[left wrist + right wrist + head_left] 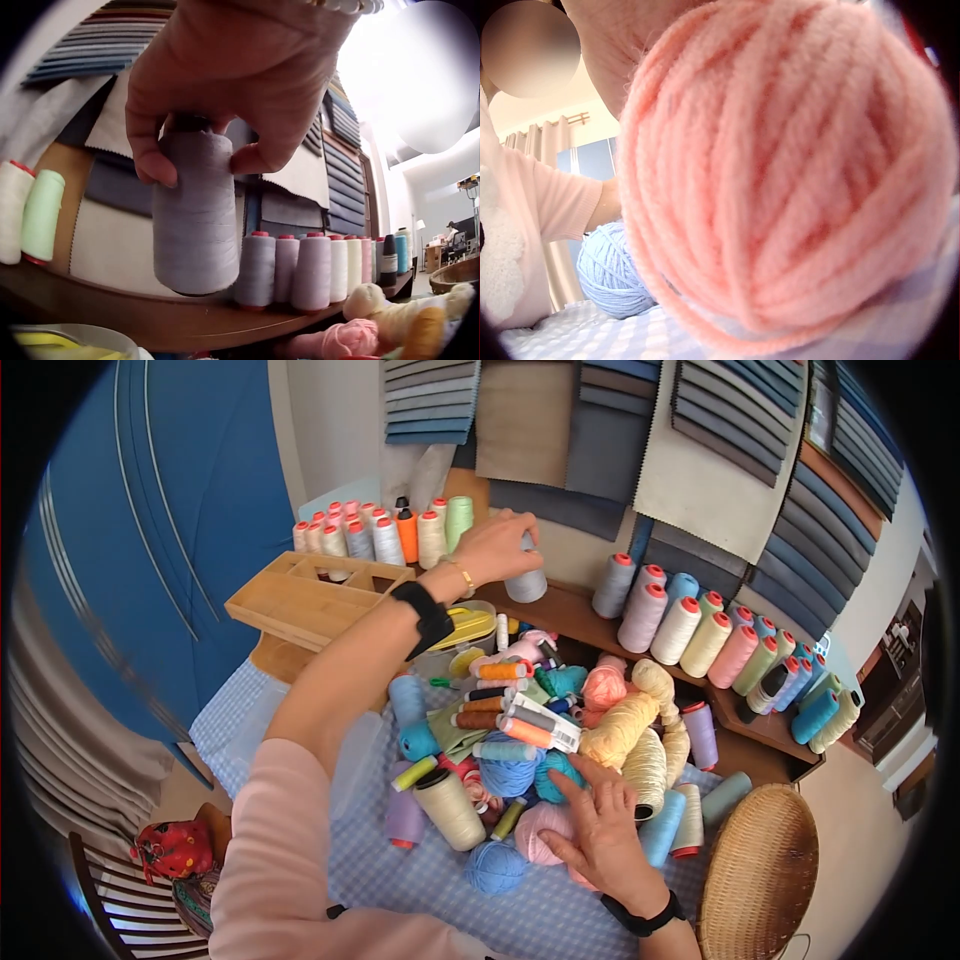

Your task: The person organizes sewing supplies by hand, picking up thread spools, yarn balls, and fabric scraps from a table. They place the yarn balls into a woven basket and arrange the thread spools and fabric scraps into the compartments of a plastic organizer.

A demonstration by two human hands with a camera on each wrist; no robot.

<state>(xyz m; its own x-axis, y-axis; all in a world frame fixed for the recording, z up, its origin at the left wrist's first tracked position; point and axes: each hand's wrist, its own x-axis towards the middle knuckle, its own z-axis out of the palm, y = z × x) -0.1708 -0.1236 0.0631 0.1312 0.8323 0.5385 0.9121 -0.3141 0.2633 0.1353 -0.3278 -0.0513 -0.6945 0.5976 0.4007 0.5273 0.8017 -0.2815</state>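
Note:
My left hand [497, 550] grips a grey cone of sewing thread [196, 214] by its top, thumb and fingers on either side. In the left wrist view the cone hangs upright in front of the shelf edge, beside a row of standing cones. My right hand [608, 838] lies over the near right of the heap of yarn and thread, fingers spread and slightly bent. Next to its thumb is a pink yarn ball [543, 832]. A pink ball [787, 172] fills much of the right wrist view, below the palm. A blue yarn ball [496, 868] lies nearby.
Thread cones [679, 630] line the right of the wooden shelf [580, 628]; more cones [387, 542] stand at its left. A wooden divided tray [290, 605] sits at left, a wicker basket [757, 870] at right. Fabric swatches [610, 440] hang behind. A checked cloth [400, 890] covers the table.

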